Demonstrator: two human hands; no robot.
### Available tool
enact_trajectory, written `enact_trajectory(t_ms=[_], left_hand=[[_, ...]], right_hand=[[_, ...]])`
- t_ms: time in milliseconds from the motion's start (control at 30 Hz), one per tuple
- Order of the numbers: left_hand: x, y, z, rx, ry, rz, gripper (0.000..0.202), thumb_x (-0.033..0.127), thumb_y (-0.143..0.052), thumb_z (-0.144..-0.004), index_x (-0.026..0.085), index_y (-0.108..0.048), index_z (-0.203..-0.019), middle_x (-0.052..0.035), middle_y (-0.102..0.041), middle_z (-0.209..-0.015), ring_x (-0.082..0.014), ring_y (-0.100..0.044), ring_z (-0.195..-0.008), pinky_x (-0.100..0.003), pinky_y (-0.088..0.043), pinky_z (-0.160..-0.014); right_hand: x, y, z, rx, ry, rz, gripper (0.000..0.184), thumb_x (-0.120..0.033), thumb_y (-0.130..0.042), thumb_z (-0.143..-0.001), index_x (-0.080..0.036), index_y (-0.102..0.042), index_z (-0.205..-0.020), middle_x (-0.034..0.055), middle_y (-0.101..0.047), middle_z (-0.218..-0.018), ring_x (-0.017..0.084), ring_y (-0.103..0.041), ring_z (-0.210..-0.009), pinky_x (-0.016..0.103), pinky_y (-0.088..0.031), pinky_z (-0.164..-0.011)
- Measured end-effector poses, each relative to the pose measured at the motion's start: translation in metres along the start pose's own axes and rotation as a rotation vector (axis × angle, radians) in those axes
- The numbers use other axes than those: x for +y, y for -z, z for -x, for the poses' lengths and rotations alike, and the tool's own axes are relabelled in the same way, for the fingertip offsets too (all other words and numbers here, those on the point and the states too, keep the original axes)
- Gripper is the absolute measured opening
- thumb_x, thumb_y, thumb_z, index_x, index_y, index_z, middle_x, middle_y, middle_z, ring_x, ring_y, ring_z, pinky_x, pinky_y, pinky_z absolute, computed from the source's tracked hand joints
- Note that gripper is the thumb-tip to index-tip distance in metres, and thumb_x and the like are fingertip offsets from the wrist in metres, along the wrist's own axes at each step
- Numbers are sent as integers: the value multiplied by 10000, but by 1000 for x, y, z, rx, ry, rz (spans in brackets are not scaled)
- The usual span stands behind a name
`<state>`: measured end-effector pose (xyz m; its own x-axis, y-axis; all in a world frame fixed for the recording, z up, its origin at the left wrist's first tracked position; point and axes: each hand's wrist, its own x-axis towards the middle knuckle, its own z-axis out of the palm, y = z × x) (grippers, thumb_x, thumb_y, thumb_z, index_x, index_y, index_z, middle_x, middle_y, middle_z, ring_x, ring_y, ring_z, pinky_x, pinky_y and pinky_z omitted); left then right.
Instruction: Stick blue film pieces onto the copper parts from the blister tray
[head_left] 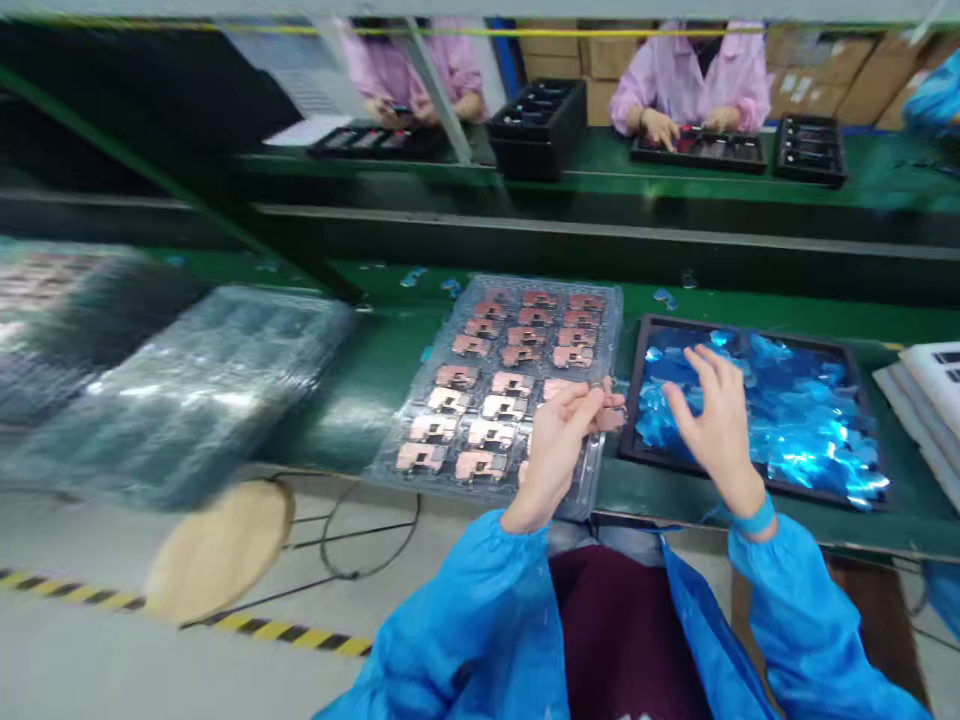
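My left hand (559, 440) pinches a small copper-coloured part (611, 410) at the right edge of a clear plastic tray (607, 320) filled with rows of similar copper parts (495, 375). My right hand (716, 415) hovers with fingers spread over a black tray (637, 380) heaped with shiny blue film scraps (795, 410). It holds nothing. Both arms wear blue sleeves, and a blue band circles the right wrist.
A stack of clear trays (187, 390) lies blurred at the left on the green bench (375, 350). White trays (930, 390) sit at the far right. Two people in pink coats (690, 75) work at black trays (701, 150) across the far bench. A round stool (221, 545) stands below.
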<state>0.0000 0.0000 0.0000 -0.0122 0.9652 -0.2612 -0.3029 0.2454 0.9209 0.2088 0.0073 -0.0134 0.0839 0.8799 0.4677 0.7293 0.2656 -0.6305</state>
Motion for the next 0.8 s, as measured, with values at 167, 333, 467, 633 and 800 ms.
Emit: enact_trajectory(t_ms=[167, 333, 467, 633, 800], left_hand=[[9, 1, -5, -115, -59, -112, 349, 491, -852, -858, 173, -768, -973, -100, -841, -950, -232, -798, -814, -320, -640, -772], [70, 52, -71, -157, -260, -610, 218, 367, -689, -973, 196, -812, -1029, -73, -820, -947, -218, -771, -797, -351, -628, -805], [116, 105, -167, 49, -497, -1155, 288, 175, -587, -941, 182, -812, -1119, -102, -806, -1164, -249, -733, -1049, -423, -557, -1041], [122, 141, -236, -30, -441, -1458, 281, 352, -600, -912, 181, -789, -1030, -46, -816, -1006, -242, -725, -964, -363, -543, -947], [106, 161, -255, -4, -617, -1419, 344, 531, -529, -860, 274, -758, -878, -27, -767, -884, -352, -725, -994, -419, -525, -866]], right_hand=[[-39, -24, 18, -283, -56, -319, 326, -453, -655, -1031, -250, -694, -1282, 86, -806, -1153, 255, -789, -978, 388, -682, -780], [-32, 14, 9, -297, -124, -297, 347, -439, -611, -1056, -275, -700, -1348, 76, -817, -1174, 260, -807, -1018, 371, -687, -793], [-14, 75, -4, -262, -171, -116, 349, -538, -646, -1024, -321, -752, -1276, 62, -826, -1183, 273, -813, -903, 395, -683, -763], [40, 114, -61, -169, -248, 125, 339, -568, -664, -984, -310, -798, -1159, 55, -845, -1129, 306, -810, -1006, 438, -656, -886], [133, 94, -129, -361, -415, 259, 314, -320, -606, -1006, -148, -764, -1216, 115, -841, -1155, 243, -806, -1034, 337, -628, -929]])
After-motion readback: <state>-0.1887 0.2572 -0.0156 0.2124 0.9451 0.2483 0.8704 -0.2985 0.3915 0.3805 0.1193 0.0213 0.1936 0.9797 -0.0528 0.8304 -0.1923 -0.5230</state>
